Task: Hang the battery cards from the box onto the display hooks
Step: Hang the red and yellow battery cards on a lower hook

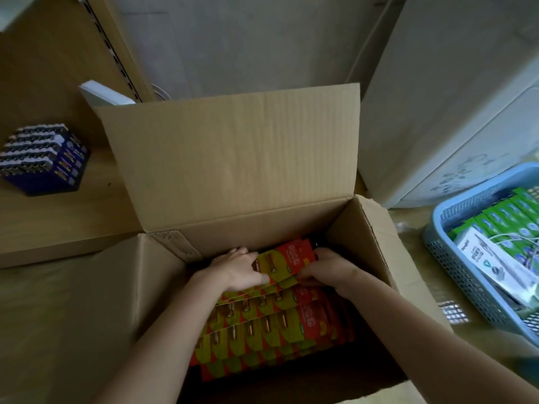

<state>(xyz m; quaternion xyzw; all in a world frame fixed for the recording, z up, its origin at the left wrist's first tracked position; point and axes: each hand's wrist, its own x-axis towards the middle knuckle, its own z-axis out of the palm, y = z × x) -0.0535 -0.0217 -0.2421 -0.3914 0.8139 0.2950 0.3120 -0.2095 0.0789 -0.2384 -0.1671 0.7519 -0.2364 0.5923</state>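
My left hand (239,270) and right hand (327,269) grip red-and-green battery cards (287,259) in the brown cardboard box (291,221): likely pickup step, lift-out next.

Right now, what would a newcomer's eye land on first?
The open cardboard box in the centre, packed with red and yellow-green battery cards, with the left hand and right hand inside it gripping the top card by its ends. At the right sits a blue basket of green packs; at the left, a dark blue battery pack on a wooden shelf.
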